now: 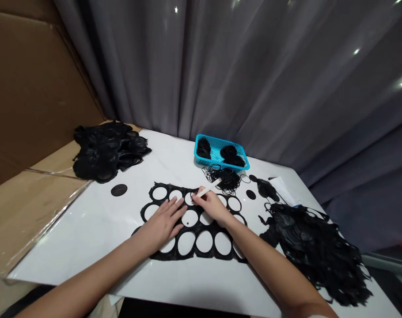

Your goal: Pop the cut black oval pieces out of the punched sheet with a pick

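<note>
Gripping a slim white tool [209, 187] with thumb and fingers closed on its near end, the person's right hand [214, 207] sits over the upper part of a black perforated sheet [196, 229]. The tool's long axis slants, its free end pointing up and to the right, away from the person, towards the loose tangle of thin black rings [230, 180]. The left hand [161, 223] is open, palm down, fingers slightly spread and pressed on the sheet just left of the right hand. That sheet lies flat on the white tabletop [88, 229], its long axis running left to right, with 3 rows of round holes showing white through it. Beyond the tangle stands a blue basket [201, 161] holding bunches of black rings at its left and right ends. 1 black disc [119, 190] lies left of the sheet and 1 smaller dark disc [250, 194] lies right of the tangle. A crumpled black pile [104, 152] rests at the far left, partly over brown board, and a larger black heap [320, 251] spreads along the right side, near a folded white sheet [283, 190]. A grey curtain [254, 66] hangs behind.
</note>
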{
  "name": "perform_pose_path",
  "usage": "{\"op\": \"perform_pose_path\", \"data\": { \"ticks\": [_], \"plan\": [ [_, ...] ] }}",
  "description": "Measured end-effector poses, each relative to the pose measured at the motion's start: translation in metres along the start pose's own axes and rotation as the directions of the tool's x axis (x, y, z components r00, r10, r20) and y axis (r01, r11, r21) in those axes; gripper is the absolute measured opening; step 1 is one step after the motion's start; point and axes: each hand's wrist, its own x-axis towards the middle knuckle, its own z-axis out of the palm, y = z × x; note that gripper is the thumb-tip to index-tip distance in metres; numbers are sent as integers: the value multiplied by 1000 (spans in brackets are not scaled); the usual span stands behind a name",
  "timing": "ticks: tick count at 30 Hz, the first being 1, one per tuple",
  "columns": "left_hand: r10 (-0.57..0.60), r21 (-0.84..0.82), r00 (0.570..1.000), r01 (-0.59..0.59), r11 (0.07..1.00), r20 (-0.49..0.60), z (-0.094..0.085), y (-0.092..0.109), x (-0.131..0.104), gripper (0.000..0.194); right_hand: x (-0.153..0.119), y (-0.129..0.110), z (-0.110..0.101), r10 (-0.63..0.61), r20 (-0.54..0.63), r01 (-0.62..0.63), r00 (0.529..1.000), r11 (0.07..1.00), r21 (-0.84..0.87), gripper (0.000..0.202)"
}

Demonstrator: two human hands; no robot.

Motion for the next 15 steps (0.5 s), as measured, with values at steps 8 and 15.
{"op": "perform_pose_path", "data": {
  "ticks": [8,15],
  "plan": [
    [-43,68,999,43,997,11,5,4,-7,47,-5,-3,5,-66,60,78,996,970,-232,24],
    [-52,51,998,54,997,-35,9,4,-8,46,-5,-5,6,-87,61,101,994,955,-280,21]
  ]
}}
